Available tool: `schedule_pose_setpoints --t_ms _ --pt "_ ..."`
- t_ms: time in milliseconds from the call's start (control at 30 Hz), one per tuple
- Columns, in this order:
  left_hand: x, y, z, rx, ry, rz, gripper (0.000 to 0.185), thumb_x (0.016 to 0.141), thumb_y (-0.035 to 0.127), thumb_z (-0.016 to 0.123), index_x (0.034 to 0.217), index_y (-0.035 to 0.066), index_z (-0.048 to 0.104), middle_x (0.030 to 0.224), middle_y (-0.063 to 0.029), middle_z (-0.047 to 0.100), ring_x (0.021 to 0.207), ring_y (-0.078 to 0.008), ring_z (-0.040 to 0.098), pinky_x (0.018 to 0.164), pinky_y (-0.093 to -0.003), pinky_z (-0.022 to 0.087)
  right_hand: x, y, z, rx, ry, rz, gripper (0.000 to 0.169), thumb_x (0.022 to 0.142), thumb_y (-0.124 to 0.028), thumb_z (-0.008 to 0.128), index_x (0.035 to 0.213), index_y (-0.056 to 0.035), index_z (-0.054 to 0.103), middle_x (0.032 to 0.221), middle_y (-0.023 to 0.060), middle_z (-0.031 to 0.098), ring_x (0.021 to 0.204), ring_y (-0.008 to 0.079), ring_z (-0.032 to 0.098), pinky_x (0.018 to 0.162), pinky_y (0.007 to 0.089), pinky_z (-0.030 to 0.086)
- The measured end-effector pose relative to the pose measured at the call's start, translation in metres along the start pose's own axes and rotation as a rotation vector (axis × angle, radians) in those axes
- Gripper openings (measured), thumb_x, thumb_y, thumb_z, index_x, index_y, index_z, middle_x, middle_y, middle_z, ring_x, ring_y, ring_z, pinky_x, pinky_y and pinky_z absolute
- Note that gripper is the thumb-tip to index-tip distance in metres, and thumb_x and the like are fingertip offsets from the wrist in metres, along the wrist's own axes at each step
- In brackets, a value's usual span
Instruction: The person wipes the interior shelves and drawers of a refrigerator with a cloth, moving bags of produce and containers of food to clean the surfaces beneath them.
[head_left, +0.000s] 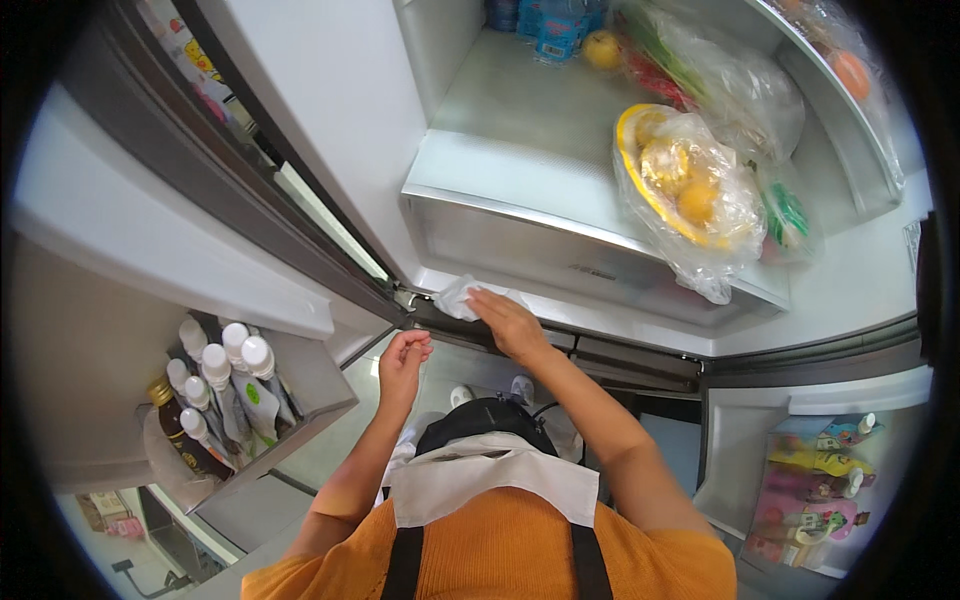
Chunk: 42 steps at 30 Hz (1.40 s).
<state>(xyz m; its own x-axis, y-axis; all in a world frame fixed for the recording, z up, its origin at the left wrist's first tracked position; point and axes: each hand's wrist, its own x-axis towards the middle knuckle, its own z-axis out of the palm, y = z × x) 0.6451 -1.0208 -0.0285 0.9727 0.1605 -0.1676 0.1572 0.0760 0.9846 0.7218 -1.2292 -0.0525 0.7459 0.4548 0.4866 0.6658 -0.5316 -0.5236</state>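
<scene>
My right hand (510, 322) presses a crumpled white wipe (459, 298) against the front lower edge of an open refrigerator, near its left corner. Its fingers lie over the wipe and hide part of it. My left hand (400, 369) hovers just left of it, near the door hinge (411, 298). The fingers there are curled in, with nothing visible in them. Just beyond my right hand is the pale sill (637, 326) of the compartment, below a clear drawer front (540, 251).
A plastic-wrapped yellow-rimmed tray of fruit (694, 199) overhangs the glass shelf (517, 120). Behind it are bagged vegetables (712, 82), a yellow fruit (602, 49) and blue-labelled bottles (559, 30). The left door bin (315, 409) holds white-capped pouches (217, 364); the right door (724, 442) holds colourful pouches (814, 487).
</scene>
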Motion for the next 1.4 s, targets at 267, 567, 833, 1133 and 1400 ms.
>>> schedule_pose_setpoints --t_ms 267,567,833,1133,1400 --pt "-0.016 0.002 -0.021 0.078 0.043 0.074 0.016 0.092 0.007 0.047 0.102 0.001 0.058 0.095 -0.0065 0.061 0.083 -0.0137 0.059 0.077 -0.026 0.047 0.043 -0.01 0.074 -0.247 0.027 -0.002 0.044 0.076 -0.001 0.05 0.119 0.0067 0.047 0.124 0.0225 0.048 0.117 0.037 0.044 0.099 0.0428 0.035" --pt "-0.011 0.001 -0.021 0.044 0.011 0.105 0.016 0.091 0.007 0.05 0.103 0.001 0.058 0.098 -0.0071 0.062 0.085 -0.0139 0.06 0.076 -0.0257 0.048 0.04 0.001 0.047 -0.038 -0.16 -0.23 0.027 0.077 -0.003 0.053 0.102 -0.0013 0.062 0.113 0.0139 0.058 0.107 0.0315 0.055 0.092 0.0389 0.043" --pt "0.005 0.018 -0.002 0.007 -0.002 0.106 0.016 0.089 0.003 0.05 0.103 -0.001 0.058 0.097 -0.0087 0.063 0.083 -0.0135 0.061 0.077 -0.0253 0.049 0.086 -0.041 -0.049 0.467 -0.026 0.233 0.029 0.077 0.003 0.047 0.097 -0.005 0.067 0.101 0.0155 0.065 0.091 0.0298 0.063 0.082 0.0335 0.048" --pt "0.004 0.056 0.011 -0.066 0.045 0.175 0.018 0.09 0.004 0.049 0.105 0.0 0.058 0.098 -0.0071 0.062 0.085 -0.0133 0.061 0.077 -0.0251 0.048 0.24 -0.043 -0.119 0.057 0.2 0.193 0.03 0.078 0.002 0.048 0.106 -0.0003 0.06 0.109 0.0189 0.061 0.102 0.0331 0.058 0.088 0.0386 0.045" --pt "0.015 0.077 0.03 -0.06 0.079 0.215 0.016 0.092 0.008 0.049 0.104 0.001 0.058 0.095 -0.0039 0.061 0.084 -0.0108 0.059 0.076 -0.0235 0.046 0.209 -0.032 -0.075 -0.304 0.056 -0.107 0.033 0.081 -0.004 0.048 0.113 0.0022 0.054 0.121 0.0198 0.053 0.117 0.0317 0.047 0.1 0.0414 0.036"
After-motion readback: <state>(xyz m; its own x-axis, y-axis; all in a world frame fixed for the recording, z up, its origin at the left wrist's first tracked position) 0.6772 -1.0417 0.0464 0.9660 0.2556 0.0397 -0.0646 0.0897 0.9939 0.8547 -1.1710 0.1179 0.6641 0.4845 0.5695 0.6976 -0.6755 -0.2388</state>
